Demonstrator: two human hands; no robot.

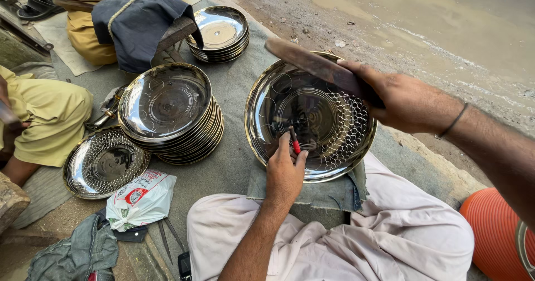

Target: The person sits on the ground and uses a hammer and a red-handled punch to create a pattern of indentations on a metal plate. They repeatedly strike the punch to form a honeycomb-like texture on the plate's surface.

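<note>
A shiny round steel plate (278,100) lies on a folded grey cloth (329,194) in front of my knees, its right side covered with a punched scale pattern. My left hand (285,172) pinches a small red-banded punch (294,141) upright on the plate's inner ring. My right hand (401,100) grips a flat wooden mallet (312,63) raised over the plate's far rim.
A tall stack of plain plates (170,111) stands to the left, a smaller stack (221,33) farther back. One patterned plate (103,163) lies at left by a white plastic bag (139,200). Two other seated people in yellow trousers (50,116) are at left. An orange tub (493,233) sits at right.
</note>
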